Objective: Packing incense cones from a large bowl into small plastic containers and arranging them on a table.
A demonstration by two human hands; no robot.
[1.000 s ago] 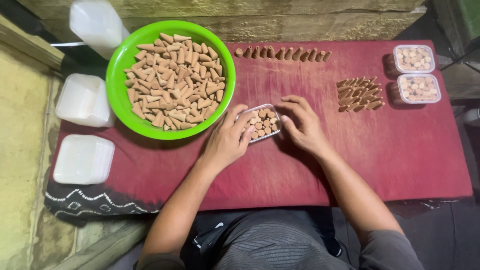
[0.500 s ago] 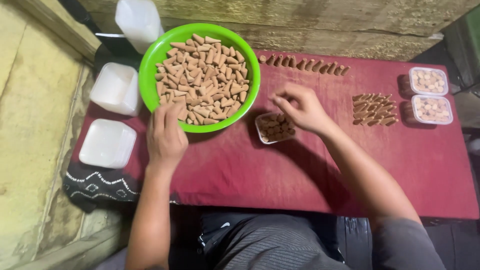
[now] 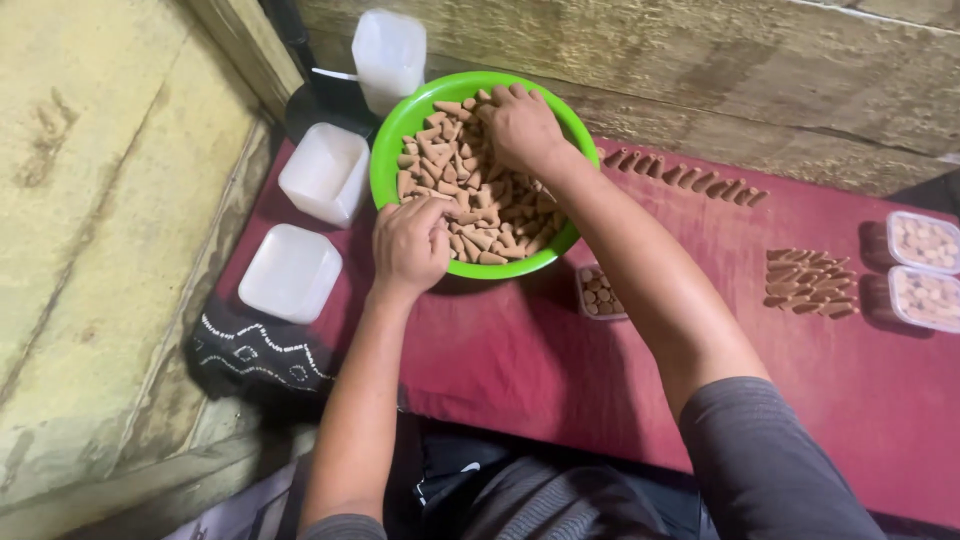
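A green bowl heaped with tan incense cones stands at the back left of the red cloth-covered table. My left hand is at the bowl's near-left rim, fingers curled around a few cones. My right hand reaches across to the bowl's far side, palm down, fingers bent into the heap. A small clear box filled with cones sits just right of the bowl, partly hidden by my right forearm.
Three stacks of white plastic boxes stand left of and behind the bowl. A row of cones, a loose pile of cones and two filled boxes lie to the right. A wooden wall runs behind.
Both hands left the small box. The left went to the bowl's near rim first, then the right swung over into the bowl. The camera view shifted left.
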